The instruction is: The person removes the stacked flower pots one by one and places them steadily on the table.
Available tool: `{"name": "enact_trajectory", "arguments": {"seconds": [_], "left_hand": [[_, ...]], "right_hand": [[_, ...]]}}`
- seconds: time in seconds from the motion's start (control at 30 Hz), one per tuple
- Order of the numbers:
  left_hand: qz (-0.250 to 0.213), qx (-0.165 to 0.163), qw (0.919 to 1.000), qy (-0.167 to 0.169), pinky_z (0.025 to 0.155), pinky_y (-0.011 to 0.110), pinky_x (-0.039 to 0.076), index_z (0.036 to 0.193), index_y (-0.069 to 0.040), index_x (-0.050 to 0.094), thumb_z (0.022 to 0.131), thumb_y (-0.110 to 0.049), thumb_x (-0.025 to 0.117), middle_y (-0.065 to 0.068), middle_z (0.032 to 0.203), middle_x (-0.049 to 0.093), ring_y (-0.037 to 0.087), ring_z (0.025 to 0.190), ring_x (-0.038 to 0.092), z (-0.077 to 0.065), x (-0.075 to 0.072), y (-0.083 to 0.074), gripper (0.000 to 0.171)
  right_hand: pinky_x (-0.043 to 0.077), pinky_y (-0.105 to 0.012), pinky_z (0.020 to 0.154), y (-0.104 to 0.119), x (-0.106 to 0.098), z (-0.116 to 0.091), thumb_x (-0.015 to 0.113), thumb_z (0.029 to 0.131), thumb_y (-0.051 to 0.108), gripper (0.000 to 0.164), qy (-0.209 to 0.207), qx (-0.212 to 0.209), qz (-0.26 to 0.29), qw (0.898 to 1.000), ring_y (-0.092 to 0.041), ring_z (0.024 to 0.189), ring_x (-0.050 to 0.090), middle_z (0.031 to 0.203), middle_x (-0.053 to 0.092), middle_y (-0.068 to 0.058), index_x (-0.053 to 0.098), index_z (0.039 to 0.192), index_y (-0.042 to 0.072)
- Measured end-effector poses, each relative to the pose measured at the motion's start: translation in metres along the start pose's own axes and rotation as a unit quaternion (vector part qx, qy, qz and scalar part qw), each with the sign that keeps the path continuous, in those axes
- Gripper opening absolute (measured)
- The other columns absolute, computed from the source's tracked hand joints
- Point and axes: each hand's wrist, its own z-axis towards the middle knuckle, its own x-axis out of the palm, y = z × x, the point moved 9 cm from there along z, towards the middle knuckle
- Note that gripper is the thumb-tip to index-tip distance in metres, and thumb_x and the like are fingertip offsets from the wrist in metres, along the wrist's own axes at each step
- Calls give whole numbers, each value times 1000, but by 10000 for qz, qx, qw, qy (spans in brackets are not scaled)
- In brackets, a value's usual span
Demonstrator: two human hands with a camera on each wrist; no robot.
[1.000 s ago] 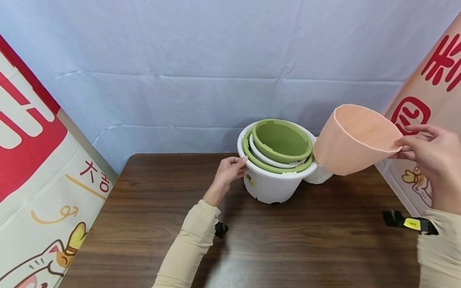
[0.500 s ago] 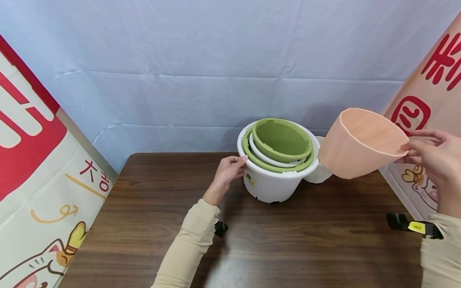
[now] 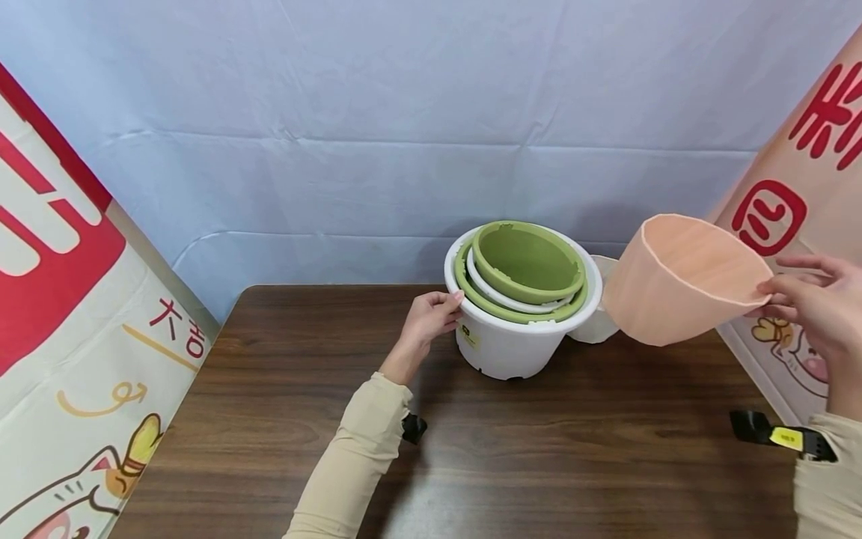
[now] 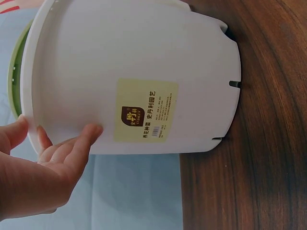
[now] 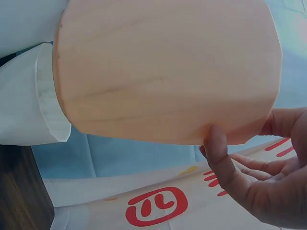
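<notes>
Pale blue cloth [image 3: 377, 187] hangs creased behind the dark wood-grain desk [image 3: 572, 449], and from my end of the feed the peach pot [image 3: 673, 296] draws attention first. It is tilted above the far right part of the desk, its mouth leaning toward the right hand [image 3: 818, 296], whose thumb and fingers pinch one edge of the rim. Its wall looks thin and matt, softly faceted, with faint slanting streaks. Held at one side only, it would probably want to swing, so I would ask for a firm pinch, a quiet wrist and slow travel, without squeezing the rim out of round. Just beyond its low side a white faceted pot [image 3: 595, 328] shows partly; whether the two touch I cannot tell, so I would mind that edge. Beside them stands the large white pot [image 3: 512, 352], smooth and rounded, slotted around its base and carrying a yellowish label [image 4: 146, 110]. Nested in it are a wide green pot [image 3: 494, 308], a white inner pot [image 3: 486, 293] and a tilted small green pot [image 3: 528, 258] (the green rims look notched, so they might catch). Thumb and fingers of the left hand [image 3: 424, 322] are clamped on the large pot's rim, a sensible brace, I judge, if the pressure stays light. Printed banners flank the desk, the right banner [image 3: 828, 112] pink with red characters, the left banner [image 3: 67, 337] mostly red and white.
</notes>
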Motion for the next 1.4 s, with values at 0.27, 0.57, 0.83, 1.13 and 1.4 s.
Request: {"name": "enact_trajectory", "arguments": {"seconds": [0.27, 0.57, 0.83, 1.13, 1.4], "left_hand": [[-4, -41, 10000, -11, 83, 36, 52, 102, 4, 60, 91, -21, 62, 14, 95, 65, 26, 96, 64, 1, 0, 2, 28], [-23, -11, 10000, -30, 82, 36, 52, 102, 4, 60, 91, -21, 61, 14, 95, 65, 25, 94, 64, 1, -1, 2, 28], [-62, 9, 10000, -22, 82, 36, 52, 102, 5, 60, 91, -21, 62, 14, 94, 65, 22, 90, 64, 2, 0, 2, 28], [-51, 51, 10000, -48, 82, 37, 52, 102, 5, 60, 92, -20, 61, 14, 93, 65, 22, 90, 64, 2, 0, 1, 28], [-39, 21, 10000, -48, 82, 37, 52, 102, 5, 60, 91, -21, 62, 15, 95, 65, 25, 94, 64, 1, 0, 1, 28]], "right_hand": [[48, -14, 45, -14, 0, -4, 49, 90, -3, 30, 134, -95, -284, 9995, 1, 48, 57, 62, 55, 17, 45, 95, 26], [50, -17, 47, -35, 4, -11, 47, 94, 5, 13, 33, 131, -1475, 9890, 3, 48, 56, 62, 49, 21, 45, 105, 12], [51, -17, 49, -52, 8, -21, 45, 96, 8, 44, 209, 216, -1868, 9819, 2, 51, 56, 63, 50, 21, 25, 127, -18], [52, -20, 51, -70, 13, -26, 45, 94, 5, 44, 351, 370, -1915, 9802, -7, 52, 58, 64, 52, 18, 27, 126, -18], [54, -26, 50, -92, 21, -28, 45, 91, -1, 36, 666, 371, -1600, 9842, -10, 52, 60, 63, 57, 15, 31, 119, -20]]}}
